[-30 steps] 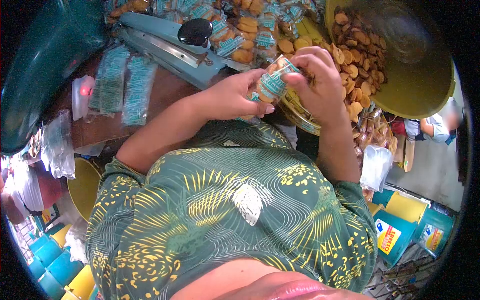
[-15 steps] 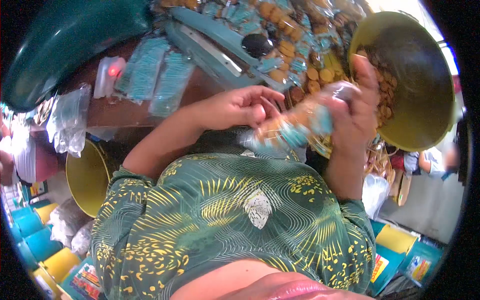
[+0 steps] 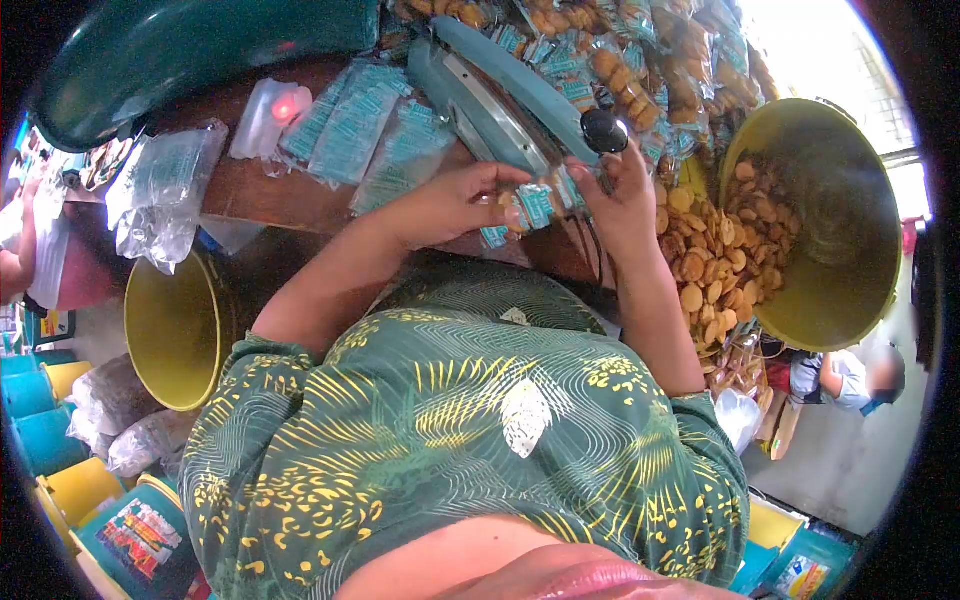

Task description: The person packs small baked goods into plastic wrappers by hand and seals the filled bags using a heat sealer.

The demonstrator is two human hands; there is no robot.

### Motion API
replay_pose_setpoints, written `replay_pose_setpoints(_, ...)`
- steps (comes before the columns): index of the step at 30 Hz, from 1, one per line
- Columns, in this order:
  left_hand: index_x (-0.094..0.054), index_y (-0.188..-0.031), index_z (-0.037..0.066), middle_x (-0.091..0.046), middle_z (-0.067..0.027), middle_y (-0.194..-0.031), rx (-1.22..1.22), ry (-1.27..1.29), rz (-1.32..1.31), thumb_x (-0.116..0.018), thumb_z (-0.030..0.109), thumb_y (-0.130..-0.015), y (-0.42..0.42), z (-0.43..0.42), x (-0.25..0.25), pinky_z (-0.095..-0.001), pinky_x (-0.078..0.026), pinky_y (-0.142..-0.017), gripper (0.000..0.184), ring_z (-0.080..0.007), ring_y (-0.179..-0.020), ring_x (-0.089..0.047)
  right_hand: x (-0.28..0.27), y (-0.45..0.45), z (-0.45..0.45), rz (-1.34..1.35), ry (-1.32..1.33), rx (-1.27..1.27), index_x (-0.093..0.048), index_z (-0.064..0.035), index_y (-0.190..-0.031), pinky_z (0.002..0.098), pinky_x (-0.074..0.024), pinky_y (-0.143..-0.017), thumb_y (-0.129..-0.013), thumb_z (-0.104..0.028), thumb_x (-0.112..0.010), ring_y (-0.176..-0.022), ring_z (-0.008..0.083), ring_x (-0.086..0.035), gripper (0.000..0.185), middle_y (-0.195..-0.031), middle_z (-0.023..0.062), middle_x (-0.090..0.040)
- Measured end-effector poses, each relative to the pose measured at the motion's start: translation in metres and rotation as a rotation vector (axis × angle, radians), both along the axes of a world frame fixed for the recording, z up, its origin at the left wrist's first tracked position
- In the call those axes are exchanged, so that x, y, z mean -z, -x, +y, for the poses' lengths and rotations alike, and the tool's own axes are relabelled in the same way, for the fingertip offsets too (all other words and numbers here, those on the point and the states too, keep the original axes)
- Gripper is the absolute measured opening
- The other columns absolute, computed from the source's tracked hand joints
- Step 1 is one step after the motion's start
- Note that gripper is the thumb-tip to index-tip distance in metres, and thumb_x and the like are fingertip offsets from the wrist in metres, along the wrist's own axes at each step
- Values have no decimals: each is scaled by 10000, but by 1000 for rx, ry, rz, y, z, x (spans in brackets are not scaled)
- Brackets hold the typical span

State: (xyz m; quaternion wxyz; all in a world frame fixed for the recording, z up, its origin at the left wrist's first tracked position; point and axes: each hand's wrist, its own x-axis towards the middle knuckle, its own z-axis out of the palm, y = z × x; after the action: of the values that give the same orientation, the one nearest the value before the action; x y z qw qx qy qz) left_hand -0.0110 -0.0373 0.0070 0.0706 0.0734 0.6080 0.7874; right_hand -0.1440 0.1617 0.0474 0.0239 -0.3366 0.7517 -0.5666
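A clear printed bag of round biscuits (image 3: pixel 535 207) is held level between both hands, just in front of a blue-grey bag sealer (image 3: pixel 490 100). My left hand (image 3: pixel 462 208) is closed round its left end. My right hand (image 3: pixel 622 205) grips the other end, close below the sealer's round black knob (image 3: pixel 604 131). Flat printed empty bags (image 3: pixel 360 120) lie on the brown table to the left of the sealer. Behind the sealer are many filled bags (image 3: pixel 625 80). Loose biscuits (image 3: pixel 715 260) spill from a tipped yellow bucket (image 3: pixel 845 220) at the right.
A large dark green container (image 3: pixel 220 70) stands at the upper left. Clear plastic bags (image 3: pixel 165 190) hang over the table's left edge, above another yellow bucket (image 3: pixel 175 335). Teal and yellow buckets (image 3: pixel 140 535) are at the lower left. Another person (image 3: pixel 850 380) is at the far right.
The bag has gone from upright to tilted to level, and now lies near the sealer. My left hand, loose half a second ago, has closed on it. The view has shifted.
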Motion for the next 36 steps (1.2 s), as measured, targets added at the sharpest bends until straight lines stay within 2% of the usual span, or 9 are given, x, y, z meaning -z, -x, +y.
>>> replay_pose_setpoints(2, -442, -1389, 46, -607, -79, -1225, -88, 141, 32, -630, 274, -932, 4, -10, 4, -346, -463, -966, 544, -191, -1105, -595, 3, 29, 8, 167, -148, 5, -446, -98, -1382, 292, -502, -856, -863, -2, -666, -920, 159, -627, 572, -1058, 102, -665)
replay_pose_setpoints(5, -448, -1387, 48, -622, -69, -1198, -178, 66, -65, -621, 187, -934, 8, -34, -1, -333, -469, -953, 504, -180, -1068, -610, -34, 42, 0, -237, 250, -110, -467, -95, -1356, 328, -490, -883, -931, -65, -576, -983, 168, -573, 440, -1172, 105, -622)
replay_pose_setpoints(10, -453, -1395, 47, -624, -74, -1195, -209, -43, -116, -621, 168, -929, 10, -59, 6, -331, -480, -934, 510, -188, -1057, -615, -95, 15, -20, 214, -128, -118, -445, -62, -1371, 346, -431, -1007, -921, 42, -448, -1123, 217, -568, 461, -1274, 121, -585)
replay_pose_setpoints(15, -477, -1366, 40, -606, -95, -1231, -230, -3, -130, -634, 219, -924, 6, -59, 10, -341, -448, -967, 501, -188, -1130, -573, -60, 16, -44, 462, -550, -12, -458, -41, -1363, 363, -392, -1061, -924, 46, -387, -1235, 278, -538, 453, -1298, 184, -564)
replay_pose_setpoints(23, -530, -1344, 88, -601, -60, -1249, -243, 366, -136, -605, 315, -941, 11, -71, -10, -359, -427, -984, 469, -195, -1168, -535, -44, 10, -41, 240, -349, -59, -515, -33, -1300, 351, -419, -1022, -931, 45, -371, -1186, 287, -577, 404, -1214, 176, -620)
replay_pose_setpoints(26, -543, -1328, 99, -610, -64, -1235, -221, 481, -223, -605, 360, -941, 20, -62, -42, -345, -451, -937, 471, -193, -1137, -549, -43, 9, -41, 227, -348, -61, -555, -34, -1253, 347, -427, -1011, -926, 50, -369, -1169, 283, -587, 385, -1182, 172, -635)
replay_pose_setpoints(29, -525, -1295, 55, -658, -88, -1075, -252, 467, -70, -638, 433, -910, 36, -56, -27, -278, -486, -750, 552, -125, -903, -599, -42, 7, -40, 258, -324, -52, -592, -41, -1197, 380, -447, -985, -886, 48, -400, -1131, 321, -595, 376, -1149, 186, -642)
replay_pose_setpoints(35, -528, -1280, 40, -663, -84, -977, -297, 527, -237, -637, 440, -901, 48, -53, -25, -267, -406, -518, 562, -120, -691, -566, -42, 7, -39, 287, -289, -55, -641, -64, -1107, 453, -481, -929, -797, 18, -469, -1049, 395, -607, 364, -1083, 219, -651)
replay_pose_setpoints(36, -529, -1280, 43, -663, -85, -977, -309, 583, -240, -637, 426, -903, 50, -53, -23, -271, -424, -533, 548, -122, -706, -577, -40, 7, -39, 250, -340, -51, -634, -61, -1123, 415, -463, -933, -887, 20, -430, -1076, 369, -593, 323, -1089, 192, -646)
